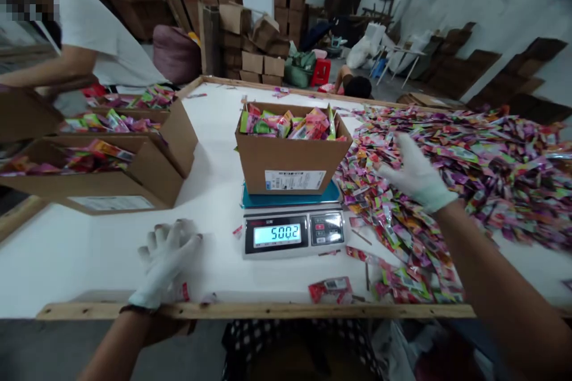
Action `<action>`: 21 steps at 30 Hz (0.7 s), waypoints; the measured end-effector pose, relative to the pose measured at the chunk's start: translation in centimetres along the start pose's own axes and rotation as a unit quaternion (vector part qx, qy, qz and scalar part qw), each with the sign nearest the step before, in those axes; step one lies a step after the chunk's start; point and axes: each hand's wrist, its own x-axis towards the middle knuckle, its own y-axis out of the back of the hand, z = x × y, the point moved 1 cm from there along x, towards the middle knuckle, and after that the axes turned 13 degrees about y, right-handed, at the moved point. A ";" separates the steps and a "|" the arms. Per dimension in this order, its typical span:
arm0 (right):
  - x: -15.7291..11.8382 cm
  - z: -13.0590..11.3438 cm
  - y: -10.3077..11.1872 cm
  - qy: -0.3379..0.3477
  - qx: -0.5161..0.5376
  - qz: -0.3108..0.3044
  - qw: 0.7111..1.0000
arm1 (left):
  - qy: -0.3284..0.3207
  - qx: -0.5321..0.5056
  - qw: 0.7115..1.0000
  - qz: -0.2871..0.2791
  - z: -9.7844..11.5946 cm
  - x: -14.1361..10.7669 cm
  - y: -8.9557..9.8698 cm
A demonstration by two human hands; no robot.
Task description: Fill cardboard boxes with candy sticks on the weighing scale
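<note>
A cardboard box (254,161) filled with small colourful wrapped packets (290,125) stands on the blue pan of a digital scale (292,233). The lit display reads about 5002; a decimal point is hard to make out. My left hand (167,259), in a white glove, rests on the white tabletop left of the scale, fingers spread and holding nothing. To the right of the box, my gloved right hand (413,172) hovers over a large pile of loose packets (482,172), thumb and fingers apart with nothing between them.
Open boxes of packets (111,175) stand at the left, beside a person in a white shirt (107,36). A wooden rim (286,311) edges the table (214,125). A few stray packets (330,290) lie near its front. Behind are stacked cartons (292,18) and another person's head (358,87).
</note>
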 end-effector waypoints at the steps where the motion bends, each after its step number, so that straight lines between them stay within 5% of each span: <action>1: -2.1 2.6 -1.7 -0.088 -0.042 -0.064 0.993 | -0.003 0.002 1.000 0.003 0.1 -0.1 0.0; 4: -8.7 8.3 -6.4 -0.267 -0.103 -0.205 0.936 | -0.013 0.007 1.000 0.004 0.3 -0.3 0.2; 6: -11.6 10.2 -8.1 -0.271 -0.140 -0.224 0.926 | -0.011 0.010 1.000 0.013 0.3 -0.4 0.3; 9: -12.4 11.2 -7.9 -0.211 -0.143 -0.213 0.943 | -0.011 0.011 1.000 0.022 0.4 -0.3 0.2; 15: -7.2 10.2 -2.2 -0.179 -0.103 -0.208 0.956 | 0.002 0.025 1.000 0.005 0.4 -0.2 0.1; 21: 0.3 2.7 7.5 -0.111 -0.069 -0.093 0.987 | -0.005 0.017 0.999 0.032 -0.1 0.2 -0.4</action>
